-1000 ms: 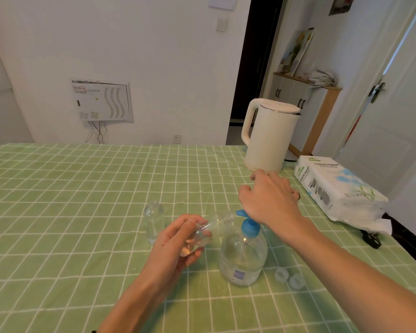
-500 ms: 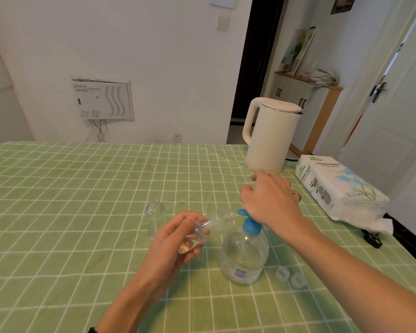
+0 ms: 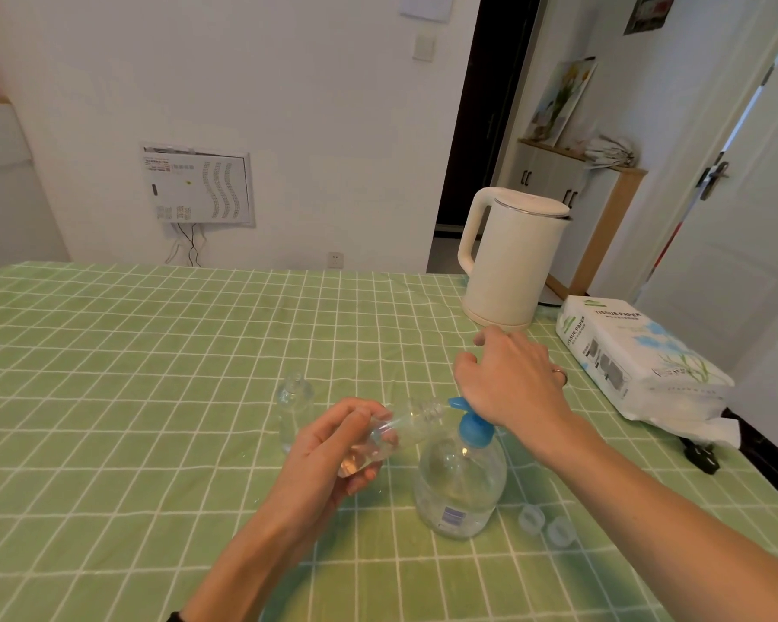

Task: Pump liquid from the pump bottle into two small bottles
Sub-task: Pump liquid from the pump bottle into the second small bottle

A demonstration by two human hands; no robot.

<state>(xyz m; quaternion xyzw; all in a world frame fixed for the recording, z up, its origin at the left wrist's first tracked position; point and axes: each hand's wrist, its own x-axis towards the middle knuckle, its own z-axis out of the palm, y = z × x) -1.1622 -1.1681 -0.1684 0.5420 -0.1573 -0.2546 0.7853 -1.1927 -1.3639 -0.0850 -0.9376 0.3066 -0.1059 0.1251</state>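
Head view, nearest first: two clear caps [image 3: 531, 517] lie on the green-checked bench [image 3: 153, 352] just right of the pump bottle [image 3: 459, 482], off their bottles so the necks are free for filling. The pump bottle stands upright with clear liquid inside, its blue pump head [image 3: 472, 426] on top and the spout pointing left. The left hand [image 3: 333, 446] pinches a small bottle [image 3: 405, 424] by its base between thumb and curled fingers, tipping it nearly onto its side so the open mouth sits right at the spout tip (a tilt that, I judge, catches the stream without splashing); a little liquid pools in its low end. The right hand [image 3: 508, 379] lies palm-down over the pump head, fingers loosely spread and gripping nothing, placed to press the plunger. Further back on the left, the second small bottle [image 3: 294, 397] stands upright and uncapped, apart from both hands; whether it holds liquid I cannot tell. Beyond, a tissue pack [image 3: 629, 356] and a white kettle [image 3: 508, 267] sit at the far right
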